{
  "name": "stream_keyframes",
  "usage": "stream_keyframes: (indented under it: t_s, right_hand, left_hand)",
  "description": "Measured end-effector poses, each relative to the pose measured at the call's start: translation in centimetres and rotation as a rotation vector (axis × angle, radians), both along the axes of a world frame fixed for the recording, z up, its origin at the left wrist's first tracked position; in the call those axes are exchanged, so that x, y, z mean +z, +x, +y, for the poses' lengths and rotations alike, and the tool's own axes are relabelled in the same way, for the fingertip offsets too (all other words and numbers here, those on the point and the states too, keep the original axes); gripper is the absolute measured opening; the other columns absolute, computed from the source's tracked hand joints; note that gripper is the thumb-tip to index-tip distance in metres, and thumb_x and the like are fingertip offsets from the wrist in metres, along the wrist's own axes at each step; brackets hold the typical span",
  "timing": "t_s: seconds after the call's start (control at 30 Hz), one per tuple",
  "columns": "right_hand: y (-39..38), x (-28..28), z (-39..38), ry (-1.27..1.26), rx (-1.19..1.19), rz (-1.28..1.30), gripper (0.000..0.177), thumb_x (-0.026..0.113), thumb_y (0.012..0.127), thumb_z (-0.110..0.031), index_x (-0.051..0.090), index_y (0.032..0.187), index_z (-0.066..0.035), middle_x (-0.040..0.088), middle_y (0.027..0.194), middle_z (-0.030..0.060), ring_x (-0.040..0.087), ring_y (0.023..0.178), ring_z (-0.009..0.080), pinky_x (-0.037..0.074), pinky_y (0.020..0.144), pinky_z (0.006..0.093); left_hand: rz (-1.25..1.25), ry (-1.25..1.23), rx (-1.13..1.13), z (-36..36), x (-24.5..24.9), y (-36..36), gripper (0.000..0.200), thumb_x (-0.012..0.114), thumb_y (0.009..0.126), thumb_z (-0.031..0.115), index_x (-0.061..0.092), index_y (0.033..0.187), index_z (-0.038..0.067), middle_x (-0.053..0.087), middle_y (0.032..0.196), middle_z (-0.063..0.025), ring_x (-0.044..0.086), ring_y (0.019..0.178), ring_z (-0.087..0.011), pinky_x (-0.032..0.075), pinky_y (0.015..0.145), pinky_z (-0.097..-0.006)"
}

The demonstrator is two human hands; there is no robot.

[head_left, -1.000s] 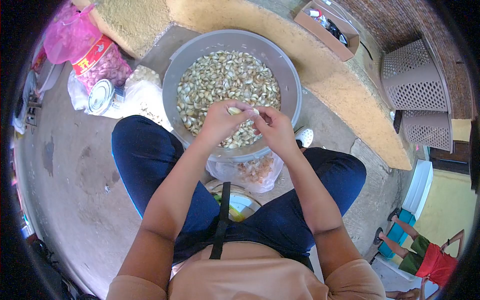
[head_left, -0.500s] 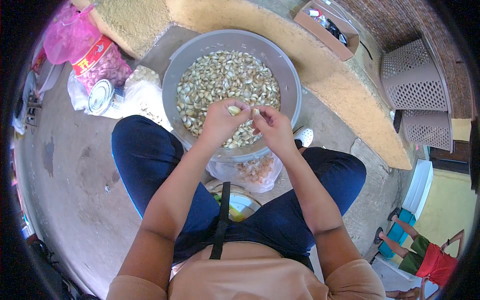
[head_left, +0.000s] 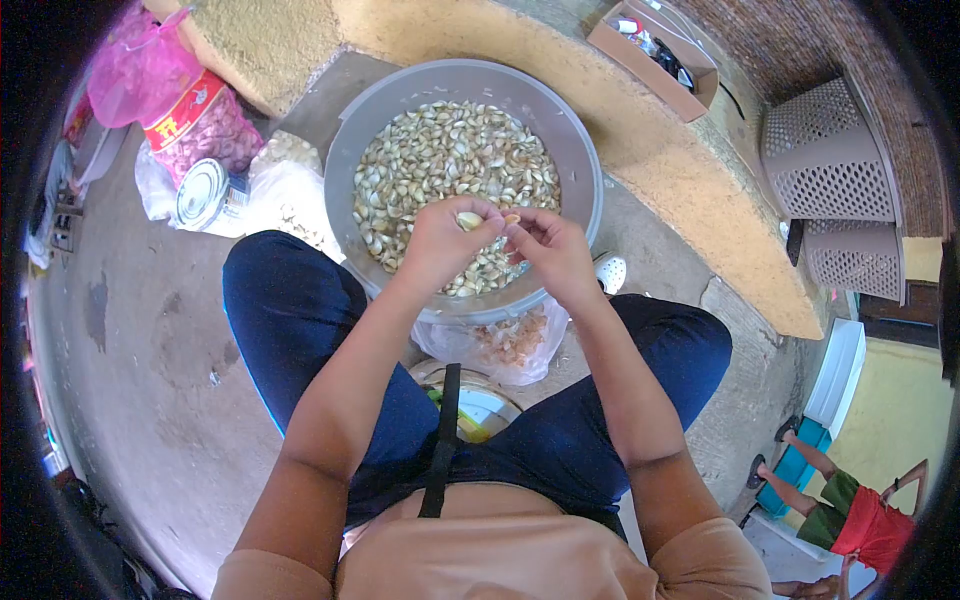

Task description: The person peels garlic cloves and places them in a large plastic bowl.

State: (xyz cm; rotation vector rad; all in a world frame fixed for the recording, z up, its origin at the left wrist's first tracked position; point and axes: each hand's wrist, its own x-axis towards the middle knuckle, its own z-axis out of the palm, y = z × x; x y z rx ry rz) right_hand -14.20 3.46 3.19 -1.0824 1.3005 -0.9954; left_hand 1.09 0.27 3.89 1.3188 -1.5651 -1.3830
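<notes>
Both hands meet over the near right part of a large grey tub (head_left: 592,190), which is filled with garlic cloves (head_left: 455,150). My left hand (head_left: 440,240) is closed around a pale garlic clove (head_left: 469,220), with its thumb and fingertips reaching toward the right hand. My right hand (head_left: 557,255) is pinched at a small brownish clove (head_left: 512,219) between the two sets of fingertips. How much of that clove each hand grips is partly hidden by the fingers.
Below the tub lies a clear plastic bag with papery skins (head_left: 510,340). To the left stand a pink mesh sack (head_left: 205,140), a tin can (head_left: 202,192) and a white bag (head_left: 290,195). A cardboard box (head_left: 655,60) rests on the ledge; another person (head_left: 860,515) is at lower right.
My right fingers have shifted and curled slightly around the small clove, which now shows its brownish side. My left hand stays nearly still with its clove.
</notes>
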Motion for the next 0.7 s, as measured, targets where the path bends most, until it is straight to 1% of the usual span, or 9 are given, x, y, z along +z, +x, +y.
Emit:
stream_keyframes:
  t_s: [0.07,0.17,0.23,0.27,0.37,0.47,0.57,0.63,0.7]
  right_hand:
    - [0.1,-0.2,0.1,-0.044,-0.007,0.034,0.021,0.058,0.079,-0.01,0.056,0.095,0.003,0.059,0.07,0.0047,0.055,0.059,0.0081,0.045,0.052,0.0207]
    - [-0.1,-0.4,0.1,-0.048,0.014,0.095,0.022,0.057,0.079,-0.011,0.056,0.096,0.004,0.058,0.069,0.0045,0.054,0.059,0.0078,0.045,0.052,0.0209]
    - [-0.5,-0.2,0.0,-0.005,0.05,0.161,0.023,0.056,0.081,-0.011,0.056,0.098,0.004,0.058,0.071,0.004,0.054,0.06,0.0078,0.045,0.054,0.0213]
    - [-0.5,0.0,-0.1,0.004,0.06,0.153,0.023,0.056,0.081,-0.011,0.056,0.098,0.004,0.058,0.071,0.0041,0.054,0.059,0.0079,0.045,0.054,0.0214]
    - [-0.7,0.3,-0.1,0.01,0.075,0.131,0.022,0.057,0.08,-0.012,0.056,0.095,0.004,0.058,0.069,0.005,0.054,0.057,0.0083,0.045,0.052,0.0218]
    - [-0.7,0.2,-0.1,-0.017,0.077,0.139,0.022,0.058,0.078,-0.013,0.056,0.092,0.005,0.059,0.068,0.0063,0.054,0.054,0.0088,0.045,0.049,0.0226]
    - [-0.8,0.4,-0.1,-0.022,0.095,0.176,0.024,0.059,0.078,-0.014,0.056,0.093,0.005,0.059,0.068,0.0065,0.054,0.055,0.0092,0.045,0.049,0.0232]
    - [-1.0,0.0,-0.1,-0.02,0.094,0.169,0.025,0.06,0.078,-0.015,0.057,0.094,0.004,0.059,0.069,0.0066,0.054,0.055,0.0097,0.045,0.05,0.0238]
    - [-1.1,0.0,-0.1,-0.055,0.121,0.234,0.025,0.06,0.078,-0.016,0.058,0.094,0.004,0.059,0.069,0.007,0.054,0.056,0.0101,0.045,0.051,0.0242]
  left_hand:
    - [-0.024,-0.051,0.012,0.2,0.6,-0.1,0.014,0.063,0.071,0.015,0.062,0.074,0.001,0.062,0.07,-0.0071,0.057,0.066,-0.0125,0.044,0.066,-0.0257]
    - [-0.053,0.001,0.048,0.2,0.4,-0.1,0.014,0.064,0.07,0.015,0.062,0.074,0.002,0.062,0.069,-0.0068,0.057,0.066,-0.0124,0.044,0.066,-0.0258]
    - [-0.09,-0.003,0.048,0.0,0.0,0.0,0.014,0.064,0.071,0.016,0.063,0.076,0.003,0.061,0.07,-0.0041,0.055,0.065,-0.01,0.043,0.064,-0.0243]
    - [-0.108,-0.005,0.049,-0.1,-0.1,0.1,0.014,0.064,0.071,0.017,0.063,0.077,0.004,0.061,0.07,-0.0027,0.054,0.065,-0.0088,0.043,0.063,-0.0235]
    - [-0.134,0.005,0.026,-0.2,0.3,0.2,0.015,0.064,0.071,0.017,0.063,0.079,0.004,0.063,0.073,-0.0049,0.057,0.069,-0.0116,0.044,0.068,-0.025]
    - [-0.116,-0.186,-0.044,-0.1,0.1,0.2,0.016,0.064,0.071,0.017,0.064,0.082,0.005,0.063,0.079,-0.0074,0.059,0.075,-0.0151,0.044,0.071,-0.0266]
    - [-0.084,-0.258,-0.088,-0.1,0.2,0.1,0.018,0.063,0.071,0.017,0.064,0.086,0.005,0.063,0.084,-0.0085,0.06,0.079,-0.0174,0.044,0.074,-0.0273]
    - [-0.103,-0.213,-0.135,0.0,0.9,0.0,0.018,0.064,0.07,0.015,0.064,0.085,0.005,0.063,0.083,-0.0099,0.06,0.076,-0.0191,0.045,0.072,-0.0279]
    - [-0.097,-0.195,-0.164,0.1,1.0,0.1,0.017,0.064,0.069,0.013,0.064,0.084,0.005,0.063,0.082,-0.0105,0.061,0.075,-0.0199,0.045,0.071,-0.0283]
